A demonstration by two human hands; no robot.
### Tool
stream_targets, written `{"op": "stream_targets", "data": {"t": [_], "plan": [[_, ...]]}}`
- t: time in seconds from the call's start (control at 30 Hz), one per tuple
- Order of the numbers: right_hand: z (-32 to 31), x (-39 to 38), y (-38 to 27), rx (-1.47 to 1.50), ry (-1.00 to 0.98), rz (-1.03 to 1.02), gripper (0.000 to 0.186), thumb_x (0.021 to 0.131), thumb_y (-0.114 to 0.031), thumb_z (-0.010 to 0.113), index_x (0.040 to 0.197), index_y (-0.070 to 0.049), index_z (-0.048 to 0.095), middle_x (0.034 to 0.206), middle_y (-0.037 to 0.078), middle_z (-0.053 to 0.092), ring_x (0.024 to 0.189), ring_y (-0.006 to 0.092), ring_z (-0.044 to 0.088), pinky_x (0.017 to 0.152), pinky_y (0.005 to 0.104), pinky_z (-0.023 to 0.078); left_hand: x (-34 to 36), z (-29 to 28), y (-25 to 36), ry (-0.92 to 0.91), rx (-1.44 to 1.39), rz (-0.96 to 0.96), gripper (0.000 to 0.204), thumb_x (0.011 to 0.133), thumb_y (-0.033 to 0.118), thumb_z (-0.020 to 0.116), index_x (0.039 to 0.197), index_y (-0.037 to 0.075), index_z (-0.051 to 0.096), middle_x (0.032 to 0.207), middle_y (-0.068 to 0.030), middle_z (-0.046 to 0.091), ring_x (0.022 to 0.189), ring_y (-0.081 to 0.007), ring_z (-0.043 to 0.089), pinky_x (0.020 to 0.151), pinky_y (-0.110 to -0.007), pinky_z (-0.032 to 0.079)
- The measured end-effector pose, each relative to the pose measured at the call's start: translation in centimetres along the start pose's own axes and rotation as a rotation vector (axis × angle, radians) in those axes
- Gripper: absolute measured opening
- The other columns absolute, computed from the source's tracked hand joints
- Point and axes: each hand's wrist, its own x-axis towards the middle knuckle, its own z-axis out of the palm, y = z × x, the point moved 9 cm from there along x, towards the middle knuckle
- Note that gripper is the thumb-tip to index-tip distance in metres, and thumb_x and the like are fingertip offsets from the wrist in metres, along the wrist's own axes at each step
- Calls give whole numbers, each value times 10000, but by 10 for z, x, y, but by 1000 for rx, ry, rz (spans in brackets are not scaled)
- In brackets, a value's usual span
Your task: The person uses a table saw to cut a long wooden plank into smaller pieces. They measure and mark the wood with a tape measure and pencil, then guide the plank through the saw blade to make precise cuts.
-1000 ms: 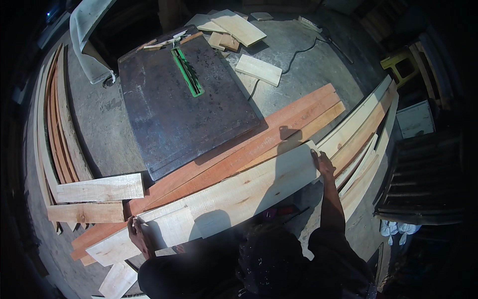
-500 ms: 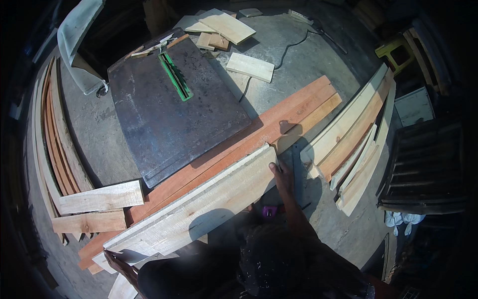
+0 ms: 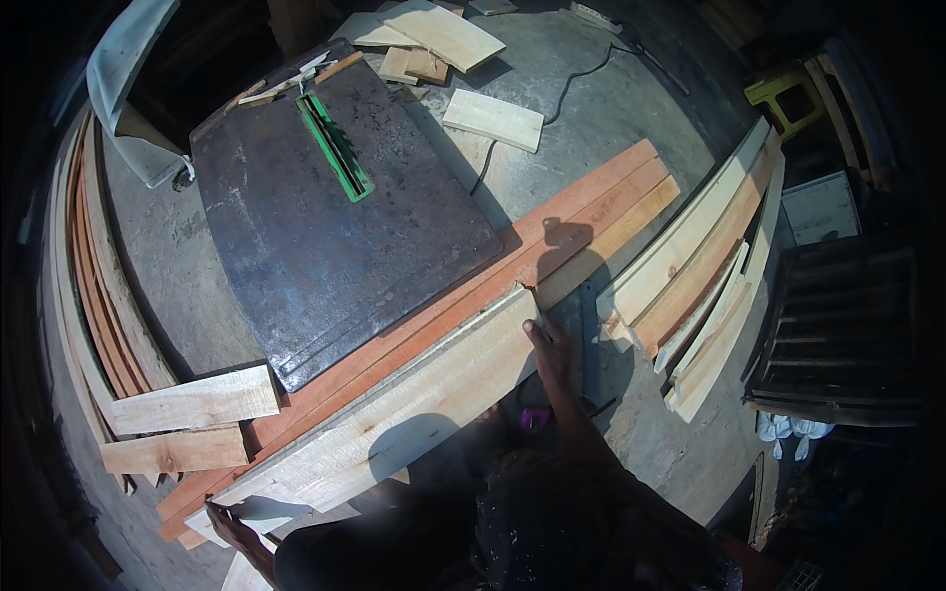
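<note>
My left hand (image 3: 235, 527) is closed on the left end of a long pale board (image 3: 404, 414), which lies slanted across the foreground over reddish planks (image 3: 581, 202). My right hand (image 3: 547, 345) grips the same board at its right end. Along the board's far side shows a narrow strip of another edge; whether it is a second board I cannot tell. Behind the planks is a dark metal saw table (image 3: 345, 256) with a green-rimmed blade slot (image 3: 335, 148). A small purple object (image 3: 535, 419) lies partly hidden under the board, beside my right forearm.
Curved-looking strips (image 3: 103, 256) and short boards (image 3: 187, 394) lie left of the saw table, more pale boards (image 3: 700, 256) at right. Offcuts (image 3: 443, 39) and a black cord (image 3: 567, 84) lie behind. A dark ribbed panel (image 3: 828, 325) and yellow object (image 3: 788, 103) stand far right.
My right hand has moved left with the board's right end, exposing more reddish planks. My left hand and its end have shifted down and left. The whole view has shifted slightly.
</note>
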Motion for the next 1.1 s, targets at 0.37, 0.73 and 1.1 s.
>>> {"op": "stream_targets", "data": {"t": [0.37,0.73,1.1], "plan": [[2,1,-15,-16,-10,28,453,948,-228,779,1343,-26,682,1115,120,751,1045,163,676,946,313,509,-17,1,29,-187,408,245,701,1093,521,391,1526,-24,478,1493,-225,545,1316,-330,557,1089,-429,447],[6,4,-17,99,-55,45,389,951,-187,773,1300,-25,716,1098,60,755,1028,115,666,929,297,507,-35,16,38,-329,5,119,644,1114,448,359,1507,-45,490,1427,-235,581,1230,-299,587,1028,-396,473],[7,5,-9,83,-82,78,377,975,-171,735,1317,-18,695,1062,45,723,976,119,640,891,291,499,-10,-6,-21,88,81,68,828,1072,605,343,1521,-80,458,1498,-256,537,1366,-328,513,1144,-418,391]]}}
